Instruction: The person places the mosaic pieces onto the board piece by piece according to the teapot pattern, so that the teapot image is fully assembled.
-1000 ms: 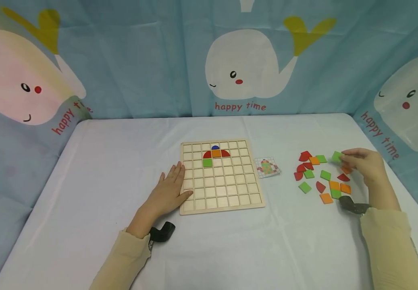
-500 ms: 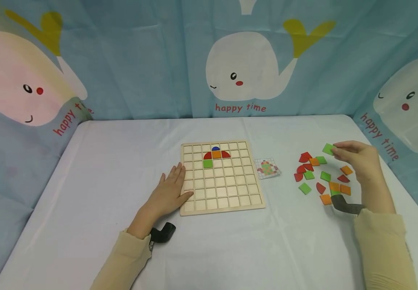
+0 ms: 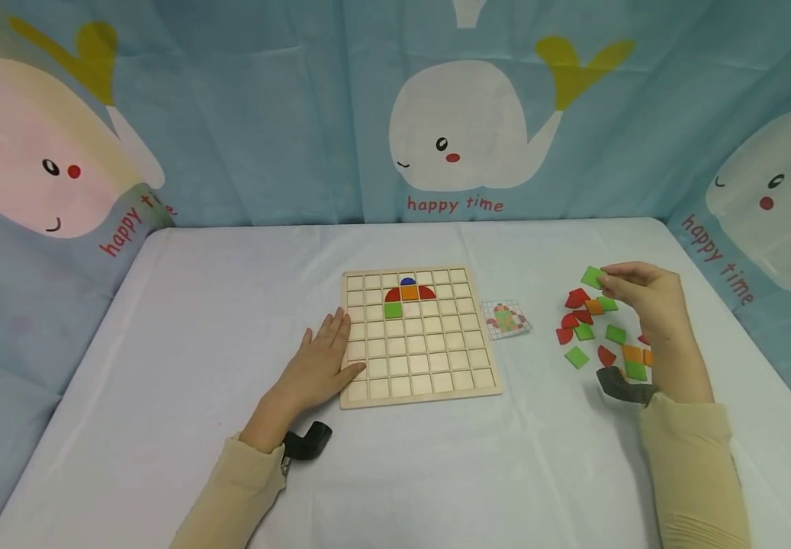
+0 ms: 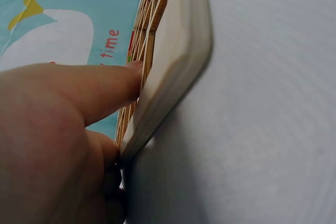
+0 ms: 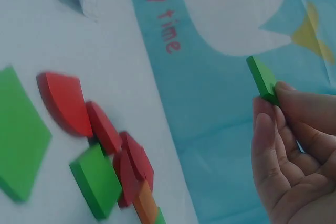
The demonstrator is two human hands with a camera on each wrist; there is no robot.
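Note:
A green square tile point(image 3: 592, 277) is pinched between thumb and fingers of my right hand point(image 3: 649, 301), held above the back of the loose tiles; the right wrist view shows the same tile point(image 5: 262, 80) at the fingertips. My left hand point(image 3: 313, 366) lies flat with fingers straight at the left edge of the wooden grid board point(image 3: 422, 398), its thumb over the board's edge cells. In the board's upper rows sit a blue half-round piece point(image 3: 407, 281), an orange square point(image 3: 409, 293) between two red curved pieces, and a green square point(image 3: 393, 309) below the left red one.
Loose red, orange and green tiles point(image 3: 577, 357) lie scattered on the right of the white table point(image 3: 436, 473), partly behind my right wrist. A small patterned card point(image 3: 506, 319) lies beside the board's right edge. A blue curtain with whales point(image 3: 265, 114) stands behind the table.
My right hand has moved left with the green tile pinched in it, from the right side of the loose tiles to above their back left part. The left hand has stayed in place.

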